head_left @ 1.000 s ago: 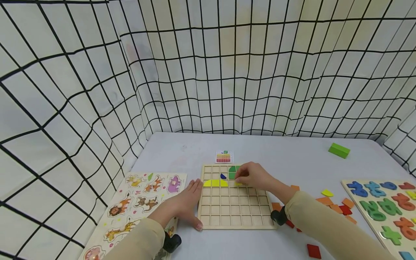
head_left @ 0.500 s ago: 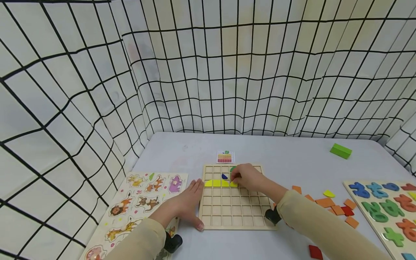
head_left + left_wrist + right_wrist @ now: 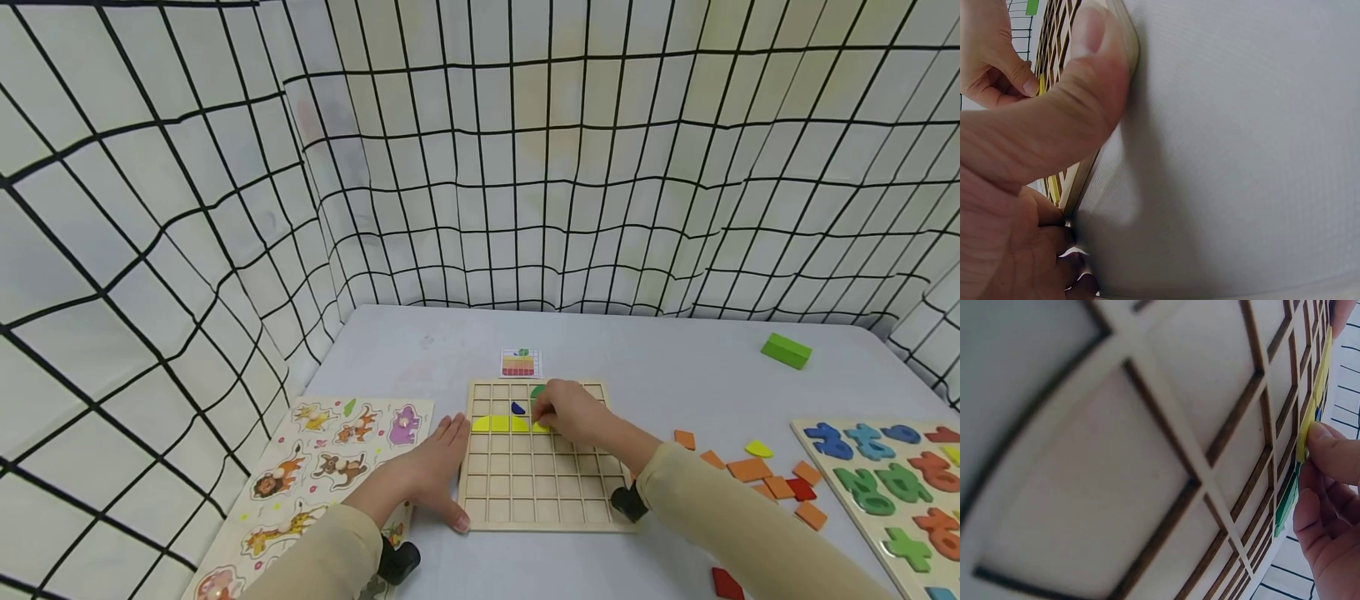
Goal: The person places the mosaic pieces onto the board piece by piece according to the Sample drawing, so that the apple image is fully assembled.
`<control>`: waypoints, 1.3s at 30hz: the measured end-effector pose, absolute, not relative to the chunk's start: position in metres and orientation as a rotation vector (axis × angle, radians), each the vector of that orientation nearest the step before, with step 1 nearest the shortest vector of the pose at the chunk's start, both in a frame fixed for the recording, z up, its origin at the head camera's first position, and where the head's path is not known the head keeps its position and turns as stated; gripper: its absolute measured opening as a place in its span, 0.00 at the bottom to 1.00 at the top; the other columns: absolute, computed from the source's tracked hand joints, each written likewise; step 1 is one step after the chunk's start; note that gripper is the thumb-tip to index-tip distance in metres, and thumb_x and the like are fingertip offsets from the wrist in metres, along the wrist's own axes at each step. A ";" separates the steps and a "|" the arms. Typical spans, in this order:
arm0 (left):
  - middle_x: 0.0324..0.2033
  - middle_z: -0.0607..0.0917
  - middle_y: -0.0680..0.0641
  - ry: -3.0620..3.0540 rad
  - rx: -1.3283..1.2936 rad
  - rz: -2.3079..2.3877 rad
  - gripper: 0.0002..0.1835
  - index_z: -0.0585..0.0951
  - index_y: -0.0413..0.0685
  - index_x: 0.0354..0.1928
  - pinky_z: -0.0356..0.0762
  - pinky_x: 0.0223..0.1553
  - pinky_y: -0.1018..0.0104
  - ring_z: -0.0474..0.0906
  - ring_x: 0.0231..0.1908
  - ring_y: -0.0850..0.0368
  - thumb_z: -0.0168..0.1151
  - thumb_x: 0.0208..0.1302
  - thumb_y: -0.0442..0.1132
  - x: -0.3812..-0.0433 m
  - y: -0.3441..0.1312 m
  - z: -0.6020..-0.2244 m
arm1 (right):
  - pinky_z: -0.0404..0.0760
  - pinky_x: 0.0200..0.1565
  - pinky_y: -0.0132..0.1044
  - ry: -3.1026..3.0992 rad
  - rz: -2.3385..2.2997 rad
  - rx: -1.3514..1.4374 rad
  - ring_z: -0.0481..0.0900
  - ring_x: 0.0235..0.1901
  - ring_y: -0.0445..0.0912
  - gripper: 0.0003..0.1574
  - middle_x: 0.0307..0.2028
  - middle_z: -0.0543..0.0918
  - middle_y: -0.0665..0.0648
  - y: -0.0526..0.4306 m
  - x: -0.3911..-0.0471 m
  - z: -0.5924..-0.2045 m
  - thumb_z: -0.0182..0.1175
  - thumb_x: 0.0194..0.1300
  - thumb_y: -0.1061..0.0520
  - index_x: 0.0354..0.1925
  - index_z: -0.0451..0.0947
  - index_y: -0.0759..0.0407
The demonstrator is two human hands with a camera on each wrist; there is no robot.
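Observation:
A wooden grid board [image 3: 547, 483] lies on the table. My right hand [image 3: 573, 412] pinches a yellow tile [image 3: 542, 427] at the board's upper middle; thumb and tile show in the right wrist view [image 3: 1303, 434]. Left of it, several yellow tiles [image 3: 495, 424] fill a row, the outer one rounded. A small blue leaf-shaped piece [image 3: 517, 407] sits just above that row. Green pieces [image 3: 537, 391] lie behind my right fingers, partly hidden. My left hand [image 3: 429, 471] rests with straight fingers along the board's left edge, its thumb touching the near left corner.
A small pattern card [image 3: 521, 362] lies behind the board. Left is an animal puzzle [image 3: 315, 492]; right, a number puzzle [image 3: 885, 487]. Loose orange tiles [image 3: 748, 469], red tiles [image 3: 726, 582] and a yellow piece [image 3: 758, 448] lie between. A green block [image 3: 786, 350] stands far right.
My right hand has shifted left with the yellow tile, up against the yellow row, and now covers more of the green pieces. My left hand keeps its place at the board's edge.

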State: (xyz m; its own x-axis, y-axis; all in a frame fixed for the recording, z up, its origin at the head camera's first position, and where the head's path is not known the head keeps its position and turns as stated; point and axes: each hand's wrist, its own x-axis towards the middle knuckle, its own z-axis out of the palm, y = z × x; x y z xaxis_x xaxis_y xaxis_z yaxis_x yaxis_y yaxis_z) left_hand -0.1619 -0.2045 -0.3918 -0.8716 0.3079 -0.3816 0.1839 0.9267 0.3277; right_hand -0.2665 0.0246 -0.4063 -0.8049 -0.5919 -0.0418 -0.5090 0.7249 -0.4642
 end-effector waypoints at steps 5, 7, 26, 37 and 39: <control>0.81 0.47 0.35 2.646 0.366 0.396 0.71 0.50 0.32 0.79 0.47 0.81 0.47 0.39 0.82 0.39 0.85 0.42 0.55 -0.162 -0.204 -0.394 | 0.80 0.37 0.33 2.750 -0.586 -0.939 0.77 0.34 0.41 0.09 0.35 0.86 0.52 0.030 -0.262 -0.406 0.66 0.66 0.67 0.40 0.91 0.58; 0.81 0.47 0.35 2.647 0.364 0.397 0.71 0.50 0.32 0.79 0.47 0.81 0.47 0.39 0.82 0.39 0.85 0.42 0.55 -0.162 -0.204 -0.393 | 0.74 0.33 0.30 2.746 -0.528 -0.978 0.73 0.32 0.42 0.12 0.34 0.83 0.53 0.033 -0.259 -0.405 0.65 0.67 0.68 0.46 0.91 0.59; 0.81 0.46 0.34 2.632 0.375 0.395 0.71 0.49 0.32 0.79 0.47 0.81 0.46 0.38 0.82 0.38 0.84 0.44 0.55 -0.162 -0.204 -0.394 | 0.87 0.50 0.46 2.861 -0.668 -1.039 0.85 0.47 0.50 0.13 0.45 0.88 0.52 0.123 -0.233 -0.388 0.64 0.67 0.68 0.48 0.88 0.58; 0.81 0.46 0.34 2.640 0.353 0.409 0.71 0.49 0.32 0.79 0.47 0.81 0.47 0.39 0.82 0.38 0.85 0.43 0.55 -0.162 -0.204 -0.390 | 0.88 0.44 0.40 2.772 -0.539 -0.703 0.82 0.42 0.44 0.09 0.38 0.87 0.44 0.228 -0.204 -0.390 0.72 0.62 0.58 0.42 0.88 0.48; 0.81 0.46 0.34 2.640 0.357 0.409 0.71 0.49 0.31 0.79 0.47 0.81 0.47 0.39 0.82 0.38 0.85 0.43 0.55 -0.162 -0.205 -0.390 | 0.86 0.41 0.33 2.750 -0.517 -0.742 0.80 0.41 0.41 0.09 0.36 0.85 0.40 0.240 -0.197 -0.394 0.73 0.60 0.56 0.39 0.88 0.44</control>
State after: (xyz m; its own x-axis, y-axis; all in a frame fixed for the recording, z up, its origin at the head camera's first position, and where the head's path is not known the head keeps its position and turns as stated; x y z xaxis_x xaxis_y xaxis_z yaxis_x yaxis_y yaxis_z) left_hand -0.1620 -0.2048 -0.3904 -0.8686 0.3121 -0.3849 0.1812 0.9230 0.3396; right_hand -0.1967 0.2397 -0.3942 -0.8401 -0.5235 -0.1420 -0.4362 0.8077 -0.3966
